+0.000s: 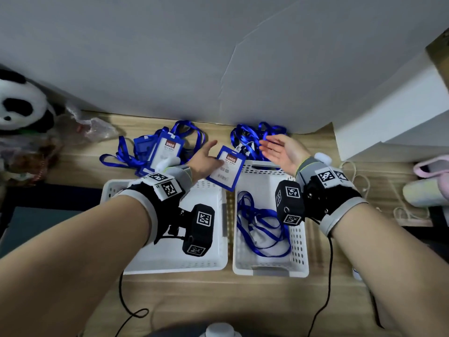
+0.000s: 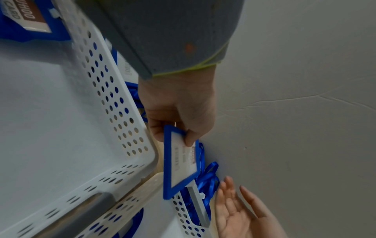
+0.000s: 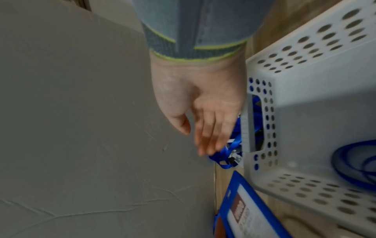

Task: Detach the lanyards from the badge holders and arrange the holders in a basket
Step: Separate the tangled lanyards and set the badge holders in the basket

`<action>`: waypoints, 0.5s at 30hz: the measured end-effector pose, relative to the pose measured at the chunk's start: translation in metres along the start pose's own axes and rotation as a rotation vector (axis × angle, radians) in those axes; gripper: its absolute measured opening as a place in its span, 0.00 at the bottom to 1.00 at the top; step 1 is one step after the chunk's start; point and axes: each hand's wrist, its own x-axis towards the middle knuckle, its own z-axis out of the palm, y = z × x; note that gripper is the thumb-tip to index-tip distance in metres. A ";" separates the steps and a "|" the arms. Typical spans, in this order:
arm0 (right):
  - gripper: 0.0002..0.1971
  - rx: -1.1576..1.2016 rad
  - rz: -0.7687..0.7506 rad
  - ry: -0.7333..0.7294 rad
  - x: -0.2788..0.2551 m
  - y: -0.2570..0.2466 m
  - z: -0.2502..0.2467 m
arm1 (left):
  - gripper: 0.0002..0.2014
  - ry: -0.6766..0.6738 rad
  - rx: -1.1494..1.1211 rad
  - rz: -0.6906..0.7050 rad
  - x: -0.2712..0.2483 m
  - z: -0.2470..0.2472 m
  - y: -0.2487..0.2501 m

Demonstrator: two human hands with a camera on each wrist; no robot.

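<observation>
My left hand [image 1: 208, 158] pinches a blue-framed badge holder [image 1: 224, 168] by its lower corner, thumb on top, and holds it tilted above the gap between two white baskets. The wrist view shows the same grip on the holder [image 2: 181, 162]. My right hand [image 1: 277, 150] hovers open, palm up, over a heap of blue lanyards [image 1: 257, 133] behind the right basket [image 1: 300, 242], holding nothing. That basket contains loose blue lanyards [image 1: 260, 224]. The left basket [image 1: 218, 229] is partly hidden by my forearm. I cannot tell whether a lanyard is still clipped to the held holder.
More badge holders with lanyards [image 1: 162, 148] lie piled behind the left basket. A grey wall runs close behind the wooden desk [image 1: 218, 300]. A plush panda [image 1: 21, 103] and plastic bags sit at the far left, a white box [image 1: 388, 113] and cables at the right.
</observation>
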 end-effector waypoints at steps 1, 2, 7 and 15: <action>0.10 -0.017 0.017 -0.050 -0.007 0.004 -0.002 | 0.30 0.000 0.012 -0.010 -0.001 0.000 -0.001; 0.11 -0.072 0.045 -0.089 -0.013 0.007 -0.004 | 0.27 -0.005 0.028 -0.019 -0.002 0.000 -0.002; 0.10 -0.494 0.241 -0.153 -0.032 0.042 -0.014 | 0.19 -0.038 0.106 -0.036 -0.013 0.001 -0.009; 0.05 -0.722 0.211 0.156 -0.025 0.094 -0.022 | 0.13 -0.044 0.109 -0.044 -0.035 0.000 -0.030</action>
